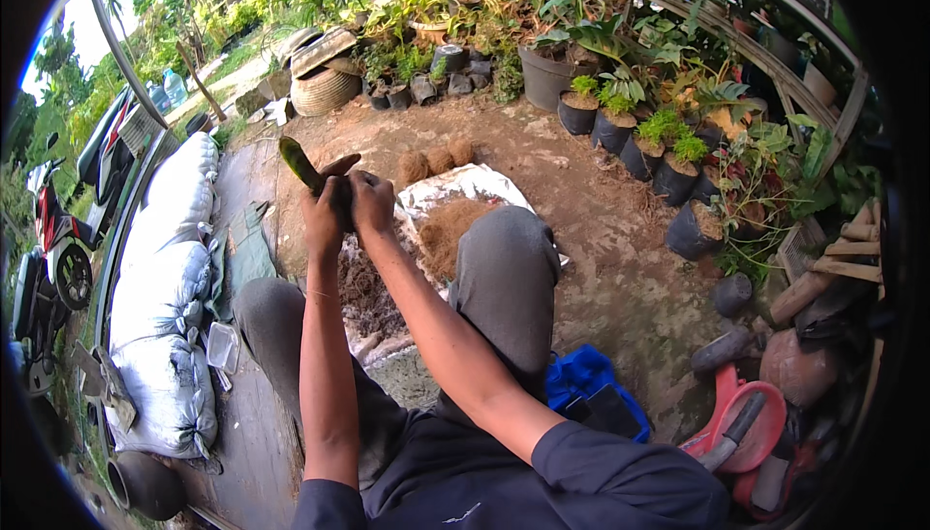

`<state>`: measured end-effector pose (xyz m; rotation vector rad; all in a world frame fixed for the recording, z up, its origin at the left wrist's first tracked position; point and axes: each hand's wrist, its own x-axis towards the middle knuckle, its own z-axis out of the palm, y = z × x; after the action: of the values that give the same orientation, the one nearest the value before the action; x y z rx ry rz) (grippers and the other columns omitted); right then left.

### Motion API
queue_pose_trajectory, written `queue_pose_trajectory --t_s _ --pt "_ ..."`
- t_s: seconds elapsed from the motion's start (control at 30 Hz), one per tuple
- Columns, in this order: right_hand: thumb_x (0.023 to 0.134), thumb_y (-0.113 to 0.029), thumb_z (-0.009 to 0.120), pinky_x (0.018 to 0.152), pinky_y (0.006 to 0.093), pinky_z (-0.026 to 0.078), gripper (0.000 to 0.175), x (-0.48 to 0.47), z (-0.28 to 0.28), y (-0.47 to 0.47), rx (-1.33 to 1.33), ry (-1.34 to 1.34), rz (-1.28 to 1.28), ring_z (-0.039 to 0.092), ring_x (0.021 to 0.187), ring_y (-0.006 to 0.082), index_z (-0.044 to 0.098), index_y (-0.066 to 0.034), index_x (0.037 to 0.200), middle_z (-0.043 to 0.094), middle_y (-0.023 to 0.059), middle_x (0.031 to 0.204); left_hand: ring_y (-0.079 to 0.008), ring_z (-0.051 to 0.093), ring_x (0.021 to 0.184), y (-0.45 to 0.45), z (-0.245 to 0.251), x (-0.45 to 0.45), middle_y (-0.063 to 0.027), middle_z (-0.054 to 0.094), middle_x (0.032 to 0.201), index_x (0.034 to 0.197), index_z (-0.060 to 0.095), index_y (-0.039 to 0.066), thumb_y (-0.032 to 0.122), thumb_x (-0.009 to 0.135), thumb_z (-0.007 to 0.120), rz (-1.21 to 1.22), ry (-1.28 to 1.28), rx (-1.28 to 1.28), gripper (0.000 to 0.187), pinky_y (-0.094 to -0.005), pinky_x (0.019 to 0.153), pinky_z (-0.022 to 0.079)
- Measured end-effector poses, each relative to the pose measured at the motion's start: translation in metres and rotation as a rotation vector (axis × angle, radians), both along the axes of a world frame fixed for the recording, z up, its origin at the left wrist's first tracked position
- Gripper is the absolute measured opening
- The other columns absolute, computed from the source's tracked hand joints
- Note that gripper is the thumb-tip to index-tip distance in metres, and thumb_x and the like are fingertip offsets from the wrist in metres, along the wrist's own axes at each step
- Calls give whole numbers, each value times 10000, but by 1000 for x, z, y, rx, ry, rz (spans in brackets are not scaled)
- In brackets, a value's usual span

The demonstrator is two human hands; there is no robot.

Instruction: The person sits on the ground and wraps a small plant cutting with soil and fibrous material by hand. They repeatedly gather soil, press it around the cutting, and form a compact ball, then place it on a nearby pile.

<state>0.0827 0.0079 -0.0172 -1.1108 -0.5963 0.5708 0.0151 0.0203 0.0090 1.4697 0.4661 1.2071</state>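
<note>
Both hands are raised together in front of my knees, around the dark lower part of a small plant. A broad mottled green leaf (299,164), like a snake plant's, sticks up to the left; a darker brownish blade (340,165) leans right. My left hand (323,217) grips the plant's base, and my right hand (370,199) is closed against it from the other side. Its base is mostly hidden by my fingers. Below lie dark loose soil mix (367,283) and brown coir fibre (447,236) on a white sack (479,181).
Several fibre balls (439,159) sit beyond the sack. White filled sacks (156,385) line the left, near a clear plastic tub (221,347). Potted plants in black bags (639,156) curve around the right. A blue bag (599,392) with a dark phone-like slab and a red plastic scoop (752,414) lie lower right.
</note>
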Motion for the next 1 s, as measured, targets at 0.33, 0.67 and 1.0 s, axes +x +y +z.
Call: queue_pose_trajectory --t_s 0.33,0.67,1.0 --pt "777 -118 531 1018 397 303 263 -30 38 -40 208 -1031 -503 474 1163 320 657 -123 1008 554 130 1234 -230 595 962 49 -36 -23 -125 597 1125 1179 539 -27 211 943 389 -235 -294 -291 367 -330 849 479" --pt "769 -115 554 999 362 357 310 -19 24 -19 268 -345 -143 472 1202 312 607 -48 1066 533 232 1207 -185 609 856 31 -22 -13 -93 629 991 1139 562 27 300 943 441 -311 -500 -515 357 -286 774 492" --pt "726 -39 537 929 308 402 199 -32 22 -25 270 21 -25 559 1076 283 665 13 869 537 187 1246 -135 577 718 12 -15 -12 -36 603 799 951 583 75 309 947 453 -263 -445 -533 268 -255 668 480"
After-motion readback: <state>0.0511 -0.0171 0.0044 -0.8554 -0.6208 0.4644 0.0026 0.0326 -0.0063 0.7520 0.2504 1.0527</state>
